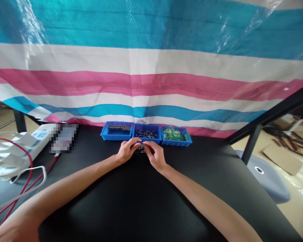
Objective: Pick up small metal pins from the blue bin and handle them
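My left hand and my right hand meet at the front of the middle blue bin. Fingers and thumbs on both hands are pinched closed, nearly touching, and what they grip is too small and hidden to make out. Small silver metal pieces show between and just below the fingertips. Thin, pin-like metal pieces lie loose in the middle bin. The left blue bin has short dark metal cylinders in rows along its back. Green plastic packets fill much of the right blue bin.
A white power strip with plugs, red and white cables, and a pixelated device occupy the left of the black table. Striped sheeting hangs behind the bins. A grey stool stands beyond the right edge.
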A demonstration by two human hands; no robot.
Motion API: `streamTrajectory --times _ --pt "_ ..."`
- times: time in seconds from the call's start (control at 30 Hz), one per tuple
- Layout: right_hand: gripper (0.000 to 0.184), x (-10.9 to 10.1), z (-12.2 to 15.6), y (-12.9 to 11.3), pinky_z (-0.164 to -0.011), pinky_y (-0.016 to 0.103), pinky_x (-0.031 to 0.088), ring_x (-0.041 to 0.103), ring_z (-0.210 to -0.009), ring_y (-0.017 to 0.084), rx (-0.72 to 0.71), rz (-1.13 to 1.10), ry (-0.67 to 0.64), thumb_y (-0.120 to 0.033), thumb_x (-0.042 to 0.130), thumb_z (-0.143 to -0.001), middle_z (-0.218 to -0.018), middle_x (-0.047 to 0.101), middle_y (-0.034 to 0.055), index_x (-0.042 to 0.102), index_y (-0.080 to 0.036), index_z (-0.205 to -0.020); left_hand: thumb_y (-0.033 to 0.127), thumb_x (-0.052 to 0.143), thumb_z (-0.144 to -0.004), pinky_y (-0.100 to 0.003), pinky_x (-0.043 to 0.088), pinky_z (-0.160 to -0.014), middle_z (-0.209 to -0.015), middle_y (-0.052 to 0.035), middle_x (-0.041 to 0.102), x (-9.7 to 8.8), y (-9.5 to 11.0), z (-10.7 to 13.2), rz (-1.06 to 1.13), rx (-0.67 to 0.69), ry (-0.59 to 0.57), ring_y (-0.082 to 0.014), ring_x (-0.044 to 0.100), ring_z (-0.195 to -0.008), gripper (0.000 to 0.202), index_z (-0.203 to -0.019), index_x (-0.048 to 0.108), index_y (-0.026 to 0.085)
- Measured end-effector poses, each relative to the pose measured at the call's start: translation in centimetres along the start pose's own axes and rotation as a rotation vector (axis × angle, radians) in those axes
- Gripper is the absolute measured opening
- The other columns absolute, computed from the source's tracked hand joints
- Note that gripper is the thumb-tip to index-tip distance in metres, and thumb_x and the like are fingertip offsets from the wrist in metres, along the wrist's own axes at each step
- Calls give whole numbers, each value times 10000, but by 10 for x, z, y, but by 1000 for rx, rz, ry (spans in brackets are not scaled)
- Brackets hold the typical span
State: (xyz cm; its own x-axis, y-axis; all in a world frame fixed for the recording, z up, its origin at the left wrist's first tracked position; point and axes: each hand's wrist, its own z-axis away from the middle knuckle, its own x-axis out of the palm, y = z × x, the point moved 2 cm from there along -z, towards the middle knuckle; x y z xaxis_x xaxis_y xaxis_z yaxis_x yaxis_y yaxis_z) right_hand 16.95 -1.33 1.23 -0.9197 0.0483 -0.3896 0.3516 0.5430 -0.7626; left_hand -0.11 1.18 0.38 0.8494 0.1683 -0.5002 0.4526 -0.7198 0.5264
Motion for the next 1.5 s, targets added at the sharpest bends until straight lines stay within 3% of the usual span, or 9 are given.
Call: streamTrajectory --times 0.23,0.4,0.53,0.67,0.8,0.97,1.17,1.33,1.5 --pt "159 -1 -1 -6 -633 258 479 574 -665 147 -40 45 -42 -280 511 -903 -766 614 40 642 -192 -887 299 544 -897 -162 486 -611 -751 3 686 -2 5 -2 6 -12 2 -79 621 -588 193 -1038 586 173" --pt "176 -4 2 -6 -631 263 484 602 -658 155 52 26 55 -287 487 -906 -755 640 41 627 -181 -901 325 572 -876 -176 467 -584 -716 8 660 -5 9 -8 -22 -78 -6 -77 575 -550 170 -932 615 171" --pt "198 -5 2 -4 -622 262 488 622 -672 167 91 21 65 -310 485 -904 -753 657 43 634 -181 -922 306 586 -867 -193 476 -603 -715 -15 652 -6 12 -10 -28 19 10 -96 588 -610 167 -809 637 157" --pt "178 -3 -1 -3 -657 266 491 631 -693 168 62 9 34 -290 509 -895 -795 676 50 650 -183 -873 224 580 -869 -219 513 -701 -853 -53 691 -7 15 -9 12 64 49 -129 644 -770 115 -911 667 162" --pt "165 -1 -2 -3 -647 255 482 630 -676 156 46 11 -8 -265 527 -888 -794 692 36 662 -182 -841 198 575 -865 -211 521 -690 -931 -59 704 -9 18 -7 8 69 47 -129 659 -776 151 -975 676 173" --pt "191 -1 -2 -2 -604 252 459 599 -609 147 61 40 11 -278 516 -892 -719 668 24 655 -180 -803 221 466 -927 -192 509 -661 -843 -40 701 -11 18 -7 33 -54 15 -89 636 -638 221 -1035 651 165" --pt "181 -3 -1 -3 -616 253 473 601 -625 148 80 25 31 -286 504 -898 -746 666 27 652 -187 -868 227 468 -931 -206 505 -642 -842 -50 679 -9 13 -7 4 41 16 -102 620 -661 244 -1102 636 180" --pt "201 -2 -1 -3 -656 264 499 627 -662 155 88 -10 33 -294 494 -903 -827 679 35 628 -203 -1022 276 501 -919 -207 526 -706 -915 -43 717 -6 8 -6 -10 25 19 -129 680 -758 213 -1043 651 190" --pt "174 0 -1 -4 -660 262 490 626 -678 158 44 14 -41 -293 488 -907 -822 676 38 634 -198 -915 303 558 -888 -173 496 -608 -799 -13 711 -3 3 -2 -11 -9 45 -86 634 -579 193 -1013 630 175"
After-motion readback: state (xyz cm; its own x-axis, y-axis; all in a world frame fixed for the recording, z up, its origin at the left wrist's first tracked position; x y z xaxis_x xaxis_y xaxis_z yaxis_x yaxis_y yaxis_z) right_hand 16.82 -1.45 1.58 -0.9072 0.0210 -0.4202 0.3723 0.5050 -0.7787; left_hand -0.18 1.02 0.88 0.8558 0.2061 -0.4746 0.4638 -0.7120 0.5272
